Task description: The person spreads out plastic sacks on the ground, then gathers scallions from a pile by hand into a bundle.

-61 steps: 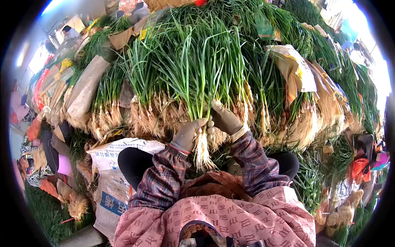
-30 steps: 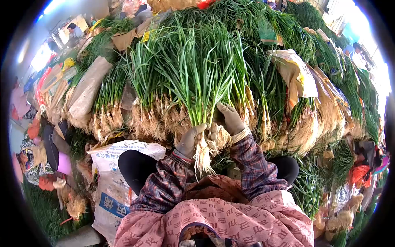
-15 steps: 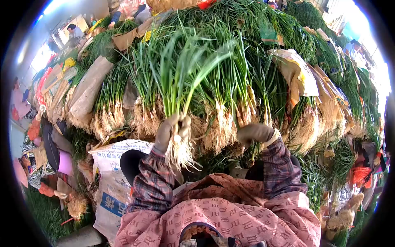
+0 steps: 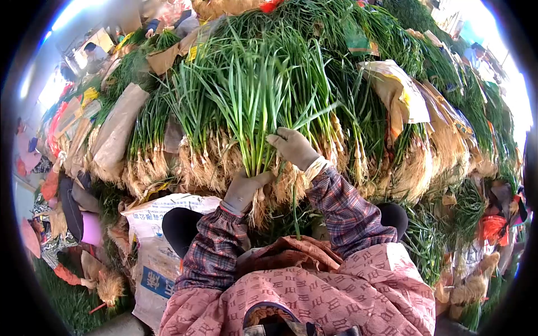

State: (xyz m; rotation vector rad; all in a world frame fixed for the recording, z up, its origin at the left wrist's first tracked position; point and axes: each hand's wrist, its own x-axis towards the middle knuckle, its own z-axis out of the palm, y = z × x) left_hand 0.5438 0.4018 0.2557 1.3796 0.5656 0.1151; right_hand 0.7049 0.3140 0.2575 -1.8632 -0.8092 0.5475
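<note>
- Left hand (image 4: 246,189): closed round green bunch (image 4: 253,129) just above roots (image 4: 258,210); loose grip could drop stems (image 4: 256,155).
- Right hand (image 4: 294,148): fingers curled beside stems, pinch unclear; hard tug could snap them.
- Pile (image 4: 314,61) behind bunch: overlapping leaves (image 4: 246,92) could snag.

**Lettering noted: Chinese print, repeated letter motif**

White woven-plastic sack, creased (image 4: 147,255), left of the seated person. Near its top, dark characters, "有限公司" (company limited); characters ahead of these unclear. Lower down, rectangular blue printed panel (image 4: 157,281), large white characters: "烯" legible, its neighbour distorted by folds. Pink cloth apron (image 4: 336,291): dark, ornate "m"-like letters, repeated all over. Sack's finer print too small to read.
</note>
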